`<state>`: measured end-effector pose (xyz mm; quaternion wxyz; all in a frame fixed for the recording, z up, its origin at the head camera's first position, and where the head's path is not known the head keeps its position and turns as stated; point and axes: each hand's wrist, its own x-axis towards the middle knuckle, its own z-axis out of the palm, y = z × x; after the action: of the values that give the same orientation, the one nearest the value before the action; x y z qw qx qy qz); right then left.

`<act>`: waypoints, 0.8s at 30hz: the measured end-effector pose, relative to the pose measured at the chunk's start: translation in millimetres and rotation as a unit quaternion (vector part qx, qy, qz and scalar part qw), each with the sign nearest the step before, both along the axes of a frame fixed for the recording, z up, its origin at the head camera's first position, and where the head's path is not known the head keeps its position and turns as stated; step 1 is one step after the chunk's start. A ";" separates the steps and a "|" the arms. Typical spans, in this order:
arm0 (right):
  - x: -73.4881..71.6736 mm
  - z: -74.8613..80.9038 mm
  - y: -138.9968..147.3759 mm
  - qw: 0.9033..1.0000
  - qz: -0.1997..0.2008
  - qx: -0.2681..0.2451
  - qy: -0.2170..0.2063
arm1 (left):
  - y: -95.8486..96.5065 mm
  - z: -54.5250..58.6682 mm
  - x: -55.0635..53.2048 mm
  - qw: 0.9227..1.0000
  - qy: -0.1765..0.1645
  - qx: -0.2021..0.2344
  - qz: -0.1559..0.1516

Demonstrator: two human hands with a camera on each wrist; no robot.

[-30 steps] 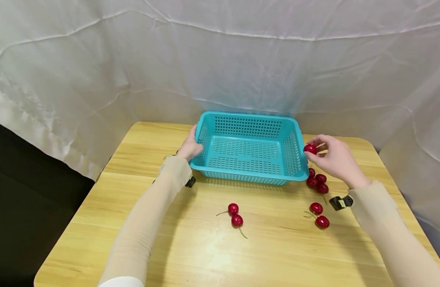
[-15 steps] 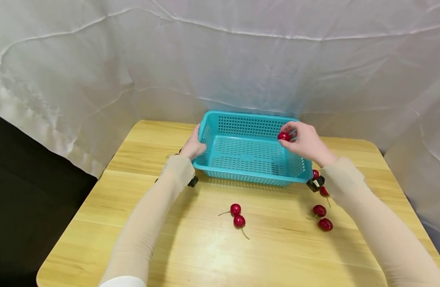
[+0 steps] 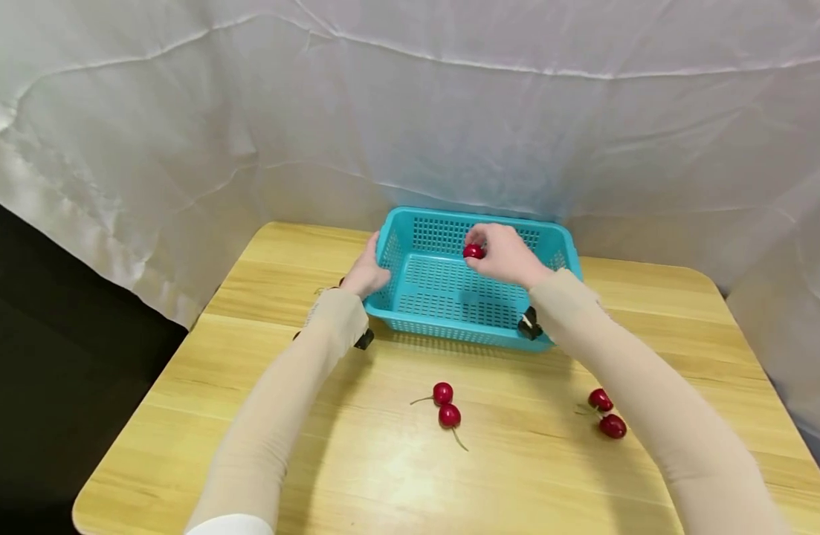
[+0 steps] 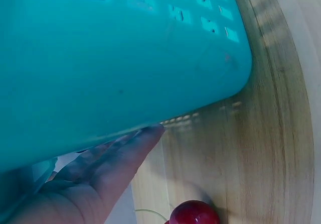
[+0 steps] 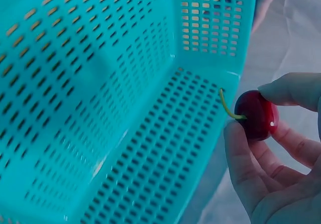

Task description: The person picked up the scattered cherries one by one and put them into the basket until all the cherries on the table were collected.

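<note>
A turquoise plastic basket (image 3: 473,327) with perforated walls stands at the back of the table. My left hand (image 3: 366,272) grips its left rim, thumb at the inner edge, fingers flat along the outer wall in the left wrist view. My right hand (image 3: 506,255) is over the basket, pinching a red cherry (image 5: 257,114) between thumb and fingertips, its green stem pointing toward the basket. No cherry shows on the visible basket floor. Below the left hand in the left wrist view lies another cherry (image 4: 194,214).
On the wooden table (image 3: 517,475), two touching cherries (image 3: 450,416) lie in front of the basket. Another pair (image 3: 612,426) lies beside the right forearm, which hides the spot where several more lay. A pale curtain (image 3: 450,134) hangs close behind the table.
My right hand has carried the cherry leftward from beside the basket's right end to over its middle. The left hand has kept its hold on the rim. The view has shifted slightly.
</note>
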<state>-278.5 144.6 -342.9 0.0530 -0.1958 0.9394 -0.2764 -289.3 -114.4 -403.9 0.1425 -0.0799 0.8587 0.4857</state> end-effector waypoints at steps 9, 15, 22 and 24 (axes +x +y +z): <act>-22.9 -14.8 -33.1 0.999 0.012 0.030 -0.041 | 2.9 2.1 1.6 1.000 0.002 -0.004 -0.003; -39.4 -22.7 -46.0 0.997 0.004 0.065 -0.049 | 4.6 1.6 2.1 1.000 0.005 -0.008 -0.005; -50.5 -33.9 -55.3 0.997 -0.004 0.055 -0.056 | 6.3 0.0 3.2 1.000 0.002 -0.006 -0.009; -52.5 -36.8 -58.3 0.997 -0.001 0.049 -0.052 | 6.0 -0.4 3.3 1.000 0.004 -0.007 -0.010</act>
<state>-331.0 86.3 -379.6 0.1107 -0.1776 0.9479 -0.2401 -286.0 -108.3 -404.3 0.1435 -0.0709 0.8633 0.4787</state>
